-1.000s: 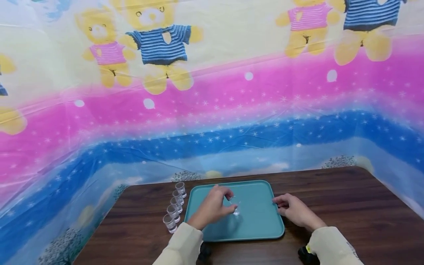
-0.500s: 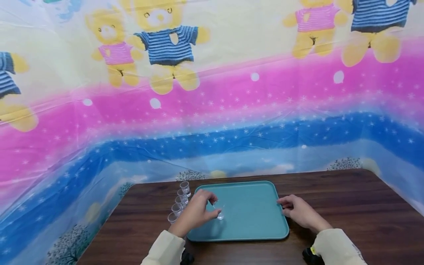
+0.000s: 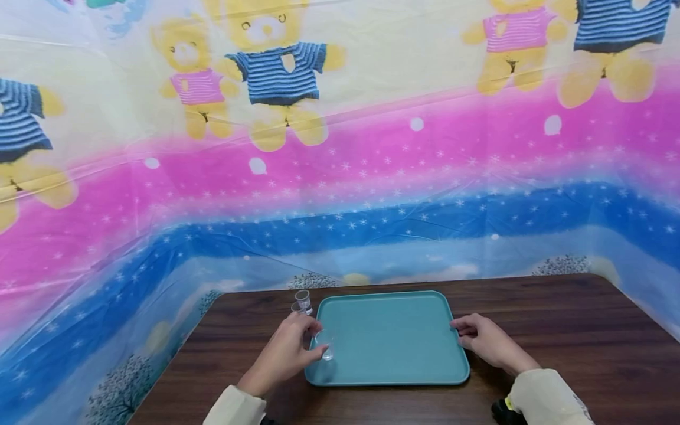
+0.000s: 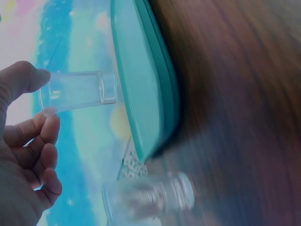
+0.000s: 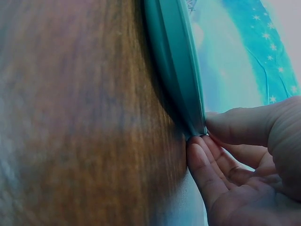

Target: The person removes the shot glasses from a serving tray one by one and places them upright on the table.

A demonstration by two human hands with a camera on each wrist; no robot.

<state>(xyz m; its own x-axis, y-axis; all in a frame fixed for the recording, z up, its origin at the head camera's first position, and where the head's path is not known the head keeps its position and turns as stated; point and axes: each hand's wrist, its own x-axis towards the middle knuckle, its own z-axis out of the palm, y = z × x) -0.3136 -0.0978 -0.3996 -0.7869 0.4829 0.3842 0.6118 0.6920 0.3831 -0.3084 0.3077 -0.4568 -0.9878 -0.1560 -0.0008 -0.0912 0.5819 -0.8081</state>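
Observation:
My left hand (image 3: 284, 351) pinches a small clear shot glass (image 3: 326, 347) by its rim, thumb on one side and fingertips on the other. In the head view this glass overlaps the left side of the teal tray (image 3: 393, 342). The left wrist view shows its thick base (image 4: 108, 88) pointing toward the tray's surface. At the opposite side, my right hand (image 3: 491, 342) holds the tray's right rim. Seen from the right wrist, the thumb (image 5: 240, 125) lies over the rim (image 5: 200, 94) and the curled fingers (image 5: 202, 160) sit beneath it.
More shot glasses stand left of the tray; one (image 3: 303, 301) shows at the back, and my left hand hides others. Another glass (image 4: 146, 197) is near in the left wrist view. A printed bear curtain (image 3: 372, 177) hangs behind the dark wooden table (image 3: 558, 330).
My left hand has carried the shot glass leftward, from over the middle of the tray to its left edge. The right hand keeps its hold on the rim. The head view has shifted slightly.

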